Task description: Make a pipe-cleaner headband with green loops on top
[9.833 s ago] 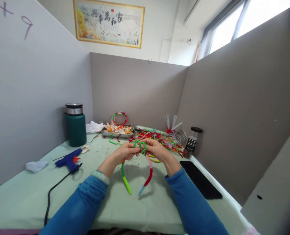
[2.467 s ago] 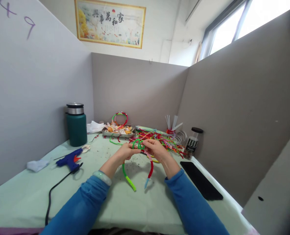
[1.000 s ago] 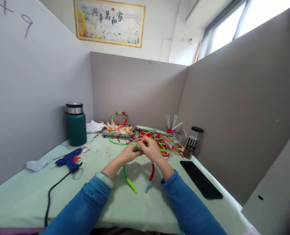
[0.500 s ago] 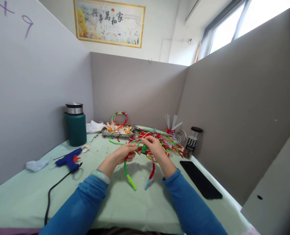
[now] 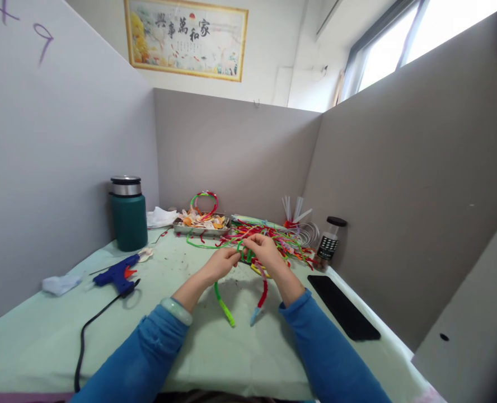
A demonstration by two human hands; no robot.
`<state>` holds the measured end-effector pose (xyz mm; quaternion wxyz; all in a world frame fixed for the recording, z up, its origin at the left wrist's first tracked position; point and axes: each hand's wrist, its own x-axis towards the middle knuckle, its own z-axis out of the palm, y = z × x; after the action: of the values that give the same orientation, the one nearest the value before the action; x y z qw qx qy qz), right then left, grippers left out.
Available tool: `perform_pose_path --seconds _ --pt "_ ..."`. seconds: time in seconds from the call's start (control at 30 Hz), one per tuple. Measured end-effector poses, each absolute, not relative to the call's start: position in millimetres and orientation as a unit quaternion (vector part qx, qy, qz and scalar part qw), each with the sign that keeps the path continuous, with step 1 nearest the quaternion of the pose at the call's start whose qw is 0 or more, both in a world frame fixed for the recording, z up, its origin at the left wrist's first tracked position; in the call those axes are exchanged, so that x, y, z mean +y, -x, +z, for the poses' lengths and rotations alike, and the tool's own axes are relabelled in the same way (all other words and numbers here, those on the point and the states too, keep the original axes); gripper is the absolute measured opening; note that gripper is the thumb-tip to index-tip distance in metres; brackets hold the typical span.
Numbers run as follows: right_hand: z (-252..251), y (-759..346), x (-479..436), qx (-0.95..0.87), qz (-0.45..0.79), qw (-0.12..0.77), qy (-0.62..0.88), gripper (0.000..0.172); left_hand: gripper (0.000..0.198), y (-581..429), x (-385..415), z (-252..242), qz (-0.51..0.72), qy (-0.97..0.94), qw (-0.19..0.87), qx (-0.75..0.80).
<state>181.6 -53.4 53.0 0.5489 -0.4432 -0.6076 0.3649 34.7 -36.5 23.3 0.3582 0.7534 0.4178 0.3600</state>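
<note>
My left hand point(image 5: 220, 263) and my right hand point(image 5: 264, 252) meet above the middle of the green table, both pinched on the top of a headband point(image 5: 225, 305) wrapped in pipe cleaner. One leg of the headband is green, the other red with a blue tip point(image 5: 254, 316), and both legs hang down toward me. A green pipe cleaner point(image 5: 243, 247) loops between my fingertips at the headband's top. Just behind my hands lies a pile of coloured pipe cleaners point(image 5: 282, 239).
A blue glue gun point(image 5: 113, 276) with a black cord lies at the left, a green flask point(image 5: 128, 214) behind it. A metal tray point(image 5: 201, 225) of scraps stands at the back, a small jar point(image 5: 329, 243) at the right, and a black phone point(image 5: 343, 307) beside my right arm.
My hands stayed pinched together at the headband's top and shifted a little. The green loop got smaller and tighter against the band, and the hanging legs swung slightly.
</note>
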Motion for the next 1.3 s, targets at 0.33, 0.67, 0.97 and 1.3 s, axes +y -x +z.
perform_pose_path --seconds 0.33,0.67,0.97,1.3 --pt "55 -195 -50 -0.627 0.402 0.518 0.42 0.036 0.033 -35 -39 26 0.36 -0.741 0.358 0.44" --pt "47 -221 -49 -0.628 0.599 0.407 0.285 0.042 0.039 -27 -53 37 0.278 -0.7 0.575 0.319" --pt "38 -214 -49 -0.677 0.61 0.343 0.229 0.033 0.04 -20 -58 39 0.216 -0.699 0.642 0.231" --pt "35 -213 -39 -0.678 0.54 0.408 0.286 0.02 0.031 -22 -52 38 0.276 -0.708 0.599 0.252"
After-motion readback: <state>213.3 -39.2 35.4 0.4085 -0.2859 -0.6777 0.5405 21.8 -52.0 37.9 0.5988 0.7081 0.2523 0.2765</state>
